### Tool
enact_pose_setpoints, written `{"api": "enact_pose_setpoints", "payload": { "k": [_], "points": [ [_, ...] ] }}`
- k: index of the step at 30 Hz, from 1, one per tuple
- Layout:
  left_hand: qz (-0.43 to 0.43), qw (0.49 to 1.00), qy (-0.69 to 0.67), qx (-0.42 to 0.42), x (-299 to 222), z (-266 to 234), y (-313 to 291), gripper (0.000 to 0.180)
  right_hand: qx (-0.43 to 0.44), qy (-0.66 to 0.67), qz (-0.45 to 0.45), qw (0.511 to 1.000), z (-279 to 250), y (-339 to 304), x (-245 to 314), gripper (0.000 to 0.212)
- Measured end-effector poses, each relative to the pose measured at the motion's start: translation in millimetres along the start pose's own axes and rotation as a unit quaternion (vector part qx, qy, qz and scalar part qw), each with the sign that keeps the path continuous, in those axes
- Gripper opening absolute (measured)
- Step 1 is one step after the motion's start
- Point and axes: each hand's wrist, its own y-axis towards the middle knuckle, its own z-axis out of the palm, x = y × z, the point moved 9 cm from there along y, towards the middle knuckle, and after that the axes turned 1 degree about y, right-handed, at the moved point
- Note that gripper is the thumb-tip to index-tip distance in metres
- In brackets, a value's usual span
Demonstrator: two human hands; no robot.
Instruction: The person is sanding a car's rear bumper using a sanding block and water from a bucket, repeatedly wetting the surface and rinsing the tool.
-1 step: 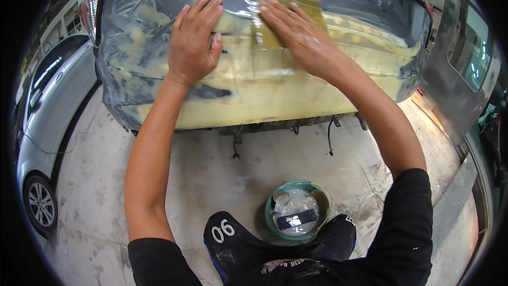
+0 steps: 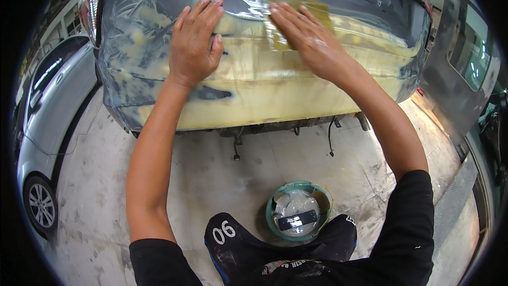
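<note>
Yellow filler covers the car's rear bumper (image 2: 275, 95), whose long axis runs left to right ahead; the right hand (image 2: 309, 37) presses a sandpaper sheet (image 2: 299, 18) flat near its upper edge, the left hand (image 2: 194, 42) lying open alongside.

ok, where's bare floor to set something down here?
Bare concrete floor between the bumper and the bucket, and left toward the silver car. Crowded: around the bucket by the knees; both hands, left and right, cover the bumper's top.
</note>
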Motion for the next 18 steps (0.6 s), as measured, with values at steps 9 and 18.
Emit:
{"api": "enact_pose_setpoints", "payload": {
  "k": [9,18],
  "points": [
    [-0.024,0.999,-0.013,-0.035,-1.6,-3.4,-1.6,0.061,-0.05,0.032,0.003,0.998,10.1,27.7,27.1,0.051],
    [-0.028,0.999,-0.003,-0.037,0.4,-3.0,-2.7,0.06,-0.046,0.015,-0.008,0.999,12.8,28.5,27.3,0.054]
  ]
}}
